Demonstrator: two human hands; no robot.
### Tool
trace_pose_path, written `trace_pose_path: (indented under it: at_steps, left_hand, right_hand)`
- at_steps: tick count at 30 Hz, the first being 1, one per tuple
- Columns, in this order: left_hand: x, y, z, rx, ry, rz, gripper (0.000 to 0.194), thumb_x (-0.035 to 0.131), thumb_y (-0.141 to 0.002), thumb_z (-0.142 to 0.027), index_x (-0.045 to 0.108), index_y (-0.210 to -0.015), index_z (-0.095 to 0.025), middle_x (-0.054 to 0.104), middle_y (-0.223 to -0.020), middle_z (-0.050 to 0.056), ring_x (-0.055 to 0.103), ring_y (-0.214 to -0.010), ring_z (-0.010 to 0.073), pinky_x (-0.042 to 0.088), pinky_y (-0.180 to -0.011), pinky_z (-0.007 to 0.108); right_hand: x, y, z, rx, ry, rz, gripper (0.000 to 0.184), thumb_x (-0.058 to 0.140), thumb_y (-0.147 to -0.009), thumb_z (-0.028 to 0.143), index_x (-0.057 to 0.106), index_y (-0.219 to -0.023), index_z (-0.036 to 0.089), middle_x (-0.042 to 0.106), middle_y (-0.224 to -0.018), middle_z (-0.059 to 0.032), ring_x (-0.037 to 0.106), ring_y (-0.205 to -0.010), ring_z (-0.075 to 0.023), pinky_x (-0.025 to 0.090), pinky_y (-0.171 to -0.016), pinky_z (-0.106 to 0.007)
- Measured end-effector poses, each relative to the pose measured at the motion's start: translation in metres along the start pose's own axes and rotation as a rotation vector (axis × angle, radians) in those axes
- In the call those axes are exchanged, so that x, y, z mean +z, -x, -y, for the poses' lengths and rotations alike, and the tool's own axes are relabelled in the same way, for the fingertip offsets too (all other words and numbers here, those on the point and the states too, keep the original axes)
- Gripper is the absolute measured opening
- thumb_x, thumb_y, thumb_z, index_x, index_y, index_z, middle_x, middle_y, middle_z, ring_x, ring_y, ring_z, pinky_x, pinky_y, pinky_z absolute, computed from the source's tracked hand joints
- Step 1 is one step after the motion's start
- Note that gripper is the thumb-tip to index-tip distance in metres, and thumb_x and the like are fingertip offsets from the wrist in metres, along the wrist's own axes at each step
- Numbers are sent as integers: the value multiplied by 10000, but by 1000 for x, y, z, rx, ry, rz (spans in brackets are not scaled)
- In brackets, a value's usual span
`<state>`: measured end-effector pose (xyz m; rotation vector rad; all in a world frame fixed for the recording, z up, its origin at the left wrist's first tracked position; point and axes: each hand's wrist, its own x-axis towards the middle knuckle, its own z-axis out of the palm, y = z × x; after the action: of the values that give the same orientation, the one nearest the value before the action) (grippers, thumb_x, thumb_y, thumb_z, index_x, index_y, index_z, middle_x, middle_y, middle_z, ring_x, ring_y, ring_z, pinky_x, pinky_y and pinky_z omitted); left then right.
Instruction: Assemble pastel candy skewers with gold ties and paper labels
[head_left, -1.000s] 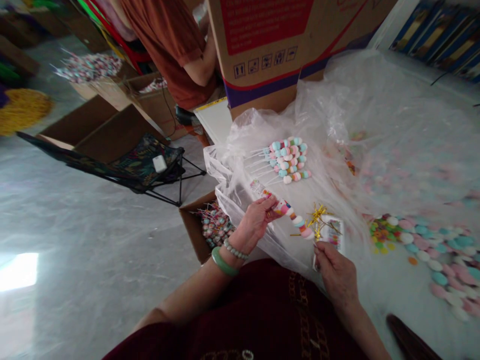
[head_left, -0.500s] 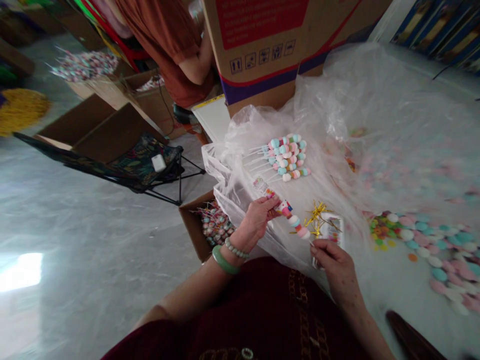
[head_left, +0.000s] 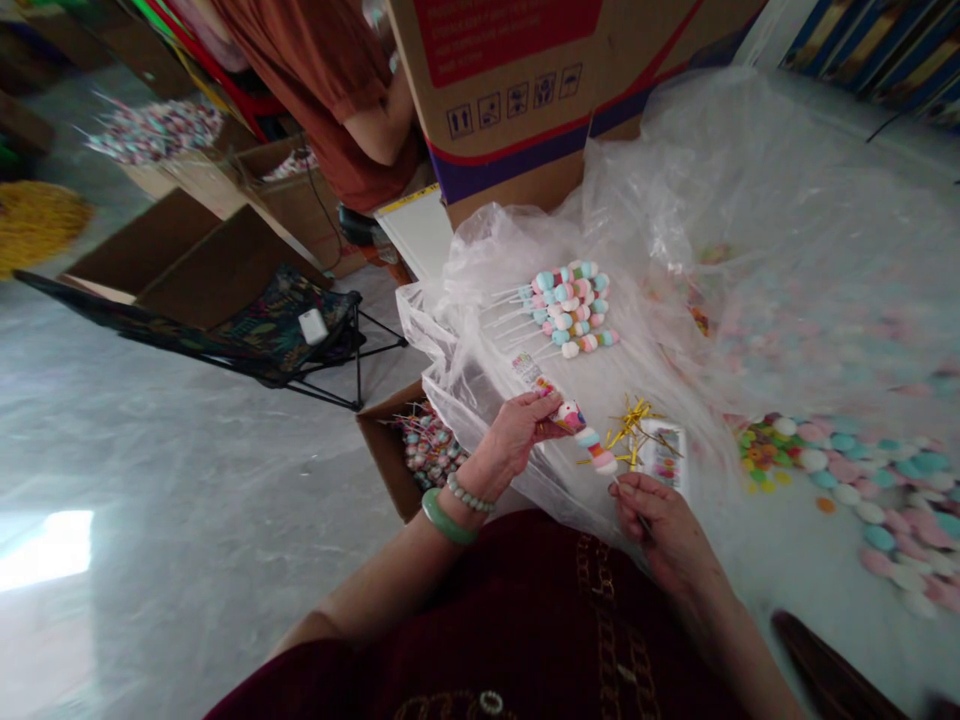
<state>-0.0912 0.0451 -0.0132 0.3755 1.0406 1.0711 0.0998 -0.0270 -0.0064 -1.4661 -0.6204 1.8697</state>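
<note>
A candy skewer [head_left: 589, 438] lies on a slant across the space between the hands, its long axis running from upper left to lower right. Its stacked pink, white and blue candies point down toward the right hand, and a thin stick [head_left: 631, 505] seems to run on from the lowest candy into that hand's fingers. At the upper end, a clear printed wrapper [head_left: 528, 370] sticks out past the left hand [head_left: 517, 433], pointing up and left.

The left hand is mostly closed, its fingers curled around the wrapper and the top of the skewer. The right hand [head_left: 664, 525] is nearly closed, with thumb and fingers pinched on the thin stick.

Just beyond the right hand's fingers lie gold twist ties [head_left: 632, 428] on a printed packet [head_left: 664, 455]. Above the left hand, a bunch of finished skewers [head_left: 566, 310] rests on a crumpled clear plastic sheet [head_left: 480, 270]. Loose pastel candies [head_left: 851, 490] are spread to the right of the right hand. Left of the left wrist, which wears a jade bangle [head_left: 448, 517] and a bead bracelet [head_left: 469, 493], stands an open cardboard box of lollipops [head_left: 424, 450].
</note>
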Motion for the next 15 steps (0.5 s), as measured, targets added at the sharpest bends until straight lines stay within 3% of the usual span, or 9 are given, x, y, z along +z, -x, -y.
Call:
trace_pose_path:
  at_steps: [6, 10, 13, 15]
  left_hand:
    - [0, -3, -1, -30, -4, 0, 180, 728, -687, -228, 676, -802, -99, 674, -745, 57, 599, -576, 113, 538, -625, 277]
    - [2, -3, 2, -53, 36, 28, 222, 763, -644, -253, 663, -776, -106, 655, -699, 30, 587, -572, 103, 527, -647, 275]
    - [8, -1, 6, -21, 66, -4, 253, 771, -627, -307, 642, -704, -104, 623, -632, 11, 560, -541, 90, 516, -626, 257]
    - [12, 1, 8, 1, 60, -48, 279, 765, -627, -342, 640, -698, -103, 621, -626, 14, 562, -541, 97, 515, -617, 262]
  right_hand:
    - [4, -3, -3, -62, 90, -116, 206, 720, -611, 333, 626, -662, 158, 420, -456, 71, 303, -429, -66, 176, -441, -227]
    - [6, -6, -5, -95, 104, -103, 202, 702, -628, 345, 606, -662, 170, 408, -470, 75, 302, -440, -74, 192, -445, -227]
    - [5, -9, -6, -209, 311, -141, 183, 642, -694, 358, 604, -669, 180, 420, -498, 64, 341, -462, -93, 248, -462, -235]
    - [3, -8, -6, -393, 584, -207, 165, 586, -755, 335, 619, -694, 185, 510, -579, 29, 454, -552, -128, 340, -541, -256]
